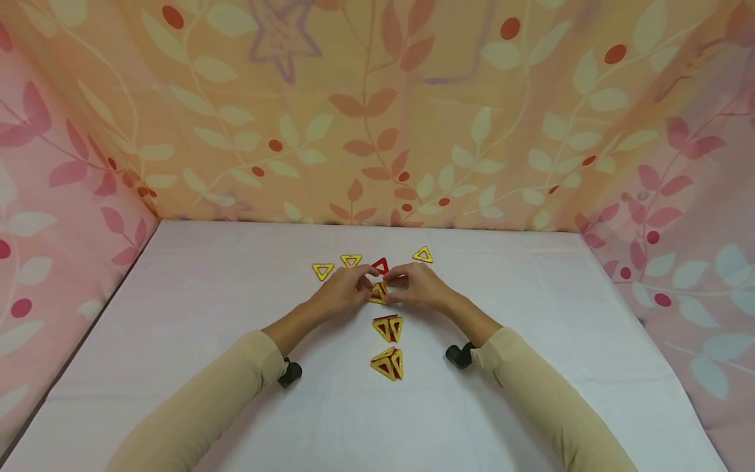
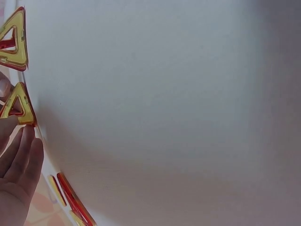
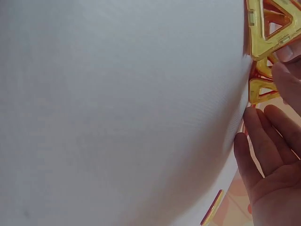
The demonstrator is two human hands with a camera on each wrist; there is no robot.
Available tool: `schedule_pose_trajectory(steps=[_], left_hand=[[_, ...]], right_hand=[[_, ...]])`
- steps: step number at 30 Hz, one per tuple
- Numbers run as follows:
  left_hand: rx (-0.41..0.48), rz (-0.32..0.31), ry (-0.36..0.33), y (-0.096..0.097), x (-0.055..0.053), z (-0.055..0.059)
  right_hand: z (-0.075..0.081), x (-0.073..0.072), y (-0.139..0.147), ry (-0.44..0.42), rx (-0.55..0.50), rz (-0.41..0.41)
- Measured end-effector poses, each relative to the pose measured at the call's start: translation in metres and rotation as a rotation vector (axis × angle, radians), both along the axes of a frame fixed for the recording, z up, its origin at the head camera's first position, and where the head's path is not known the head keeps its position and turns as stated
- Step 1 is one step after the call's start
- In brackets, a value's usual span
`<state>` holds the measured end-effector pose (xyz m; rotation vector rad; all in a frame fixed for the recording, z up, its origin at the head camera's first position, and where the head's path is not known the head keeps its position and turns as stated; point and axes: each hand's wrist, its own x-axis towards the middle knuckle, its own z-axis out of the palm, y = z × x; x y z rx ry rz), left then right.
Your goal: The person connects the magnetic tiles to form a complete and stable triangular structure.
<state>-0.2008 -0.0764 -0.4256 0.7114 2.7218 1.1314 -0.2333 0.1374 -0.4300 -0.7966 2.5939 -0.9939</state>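
Both hands meet around a small pyramid of yellow and red triangular magnetic tiles (image 1: 376,300) near the far middle of the table. My left hand (image 1: 343,290) pinches its left side between thumb and fingers; the yellow tile (image 2: 28,110) shows at those fingertips in the left wrist view. From the right, my right hand (image 1: 417,286) holds the pyramid with its thumb at the near side and its fingers beyond. Just behind the hands lies a red triangular tile (image 1: 384,264). Closer to me stand two more tile pyramids, one (image 1: 380,321) behind the other (image 1: 377,362).
Two loose yellow triangular tiles (image 1: 322,267) lie left of the red one, and another yellow tile (image 1: 423,259) lies to its right. White cloth covers the table (image 1: 194,295). Patterned fabric walls (image 1: 413,151) rise at the back and both sides.
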Motion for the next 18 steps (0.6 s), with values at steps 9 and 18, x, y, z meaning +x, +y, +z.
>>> schedule_pose_trajectory(steps=[9,18], left_hand=[[0.042,0.009,-0.087,-0.0006,0.0045,-0.0012],[0.103,0.043,-0.133,-0.0041,0.0064,-0.0032]], right_hand=[[0.0006,0.0021,0.0027,0.012,0.002,0.032],[-0.0006,0.0023,0.0015,0.026,-0.005,0.038]])
